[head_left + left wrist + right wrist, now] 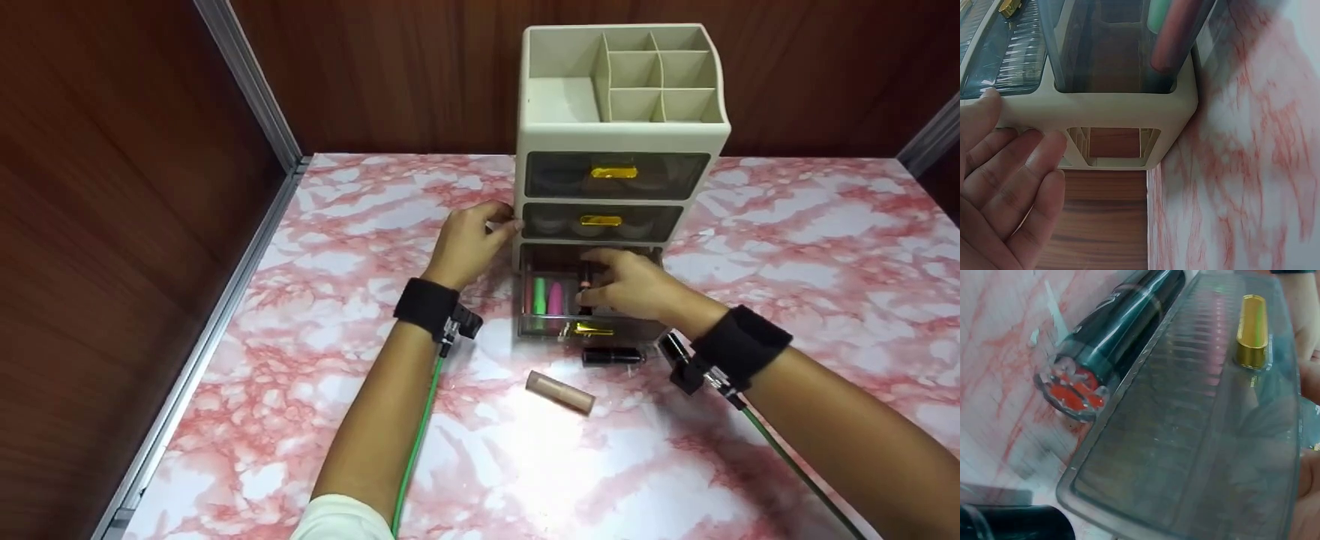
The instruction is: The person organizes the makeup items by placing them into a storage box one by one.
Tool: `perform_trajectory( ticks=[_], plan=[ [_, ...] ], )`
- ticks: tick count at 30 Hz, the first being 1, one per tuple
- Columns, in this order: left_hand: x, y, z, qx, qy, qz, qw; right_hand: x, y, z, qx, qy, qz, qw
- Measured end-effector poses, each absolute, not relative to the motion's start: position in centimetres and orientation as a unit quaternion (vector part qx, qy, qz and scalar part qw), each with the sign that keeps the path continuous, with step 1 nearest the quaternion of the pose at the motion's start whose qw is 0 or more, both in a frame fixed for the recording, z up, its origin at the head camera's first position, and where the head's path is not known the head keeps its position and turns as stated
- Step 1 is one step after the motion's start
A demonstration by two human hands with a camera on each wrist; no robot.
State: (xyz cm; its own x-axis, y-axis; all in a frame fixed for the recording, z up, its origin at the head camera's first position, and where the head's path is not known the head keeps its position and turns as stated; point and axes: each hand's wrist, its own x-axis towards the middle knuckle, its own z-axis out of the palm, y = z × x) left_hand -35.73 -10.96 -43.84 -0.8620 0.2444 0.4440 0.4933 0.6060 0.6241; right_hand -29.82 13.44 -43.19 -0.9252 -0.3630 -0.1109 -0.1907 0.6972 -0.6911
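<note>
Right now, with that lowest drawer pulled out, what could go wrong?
The dark tube pinched in the right hand might slip and knock the pink tube nearby. The beige tube, lying loose on the table, could roll if nudged. The black lipstick tube lies close to the drawer front, so a jolt there could shift it.

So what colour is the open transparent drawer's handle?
The oblong handle is shiny gold, clearest in the right wrist view.

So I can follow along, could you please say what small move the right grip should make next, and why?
Probably lower the slim dark tube beside the pink tapered tube and release it: the right grip seems to pinch it at the open see-through plastic drawer.
</note>
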Motion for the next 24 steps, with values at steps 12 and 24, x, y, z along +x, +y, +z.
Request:
perform_trajectory(
  ticks=[12,24],
  plan=[
    [-35.9,-10.8,-43.9,-0.207,-0.881,-0.395,0.16,-30.6,12.4,-44.2,-0.192,0.942,-0.239,0.138],
    [-35.7,-10.9,-43.9,-0.204,-0.88,-0.399,0.156,-31.2,11.6,-44.2,-0.207,0.944,-0.201,0.158]
  ],
)
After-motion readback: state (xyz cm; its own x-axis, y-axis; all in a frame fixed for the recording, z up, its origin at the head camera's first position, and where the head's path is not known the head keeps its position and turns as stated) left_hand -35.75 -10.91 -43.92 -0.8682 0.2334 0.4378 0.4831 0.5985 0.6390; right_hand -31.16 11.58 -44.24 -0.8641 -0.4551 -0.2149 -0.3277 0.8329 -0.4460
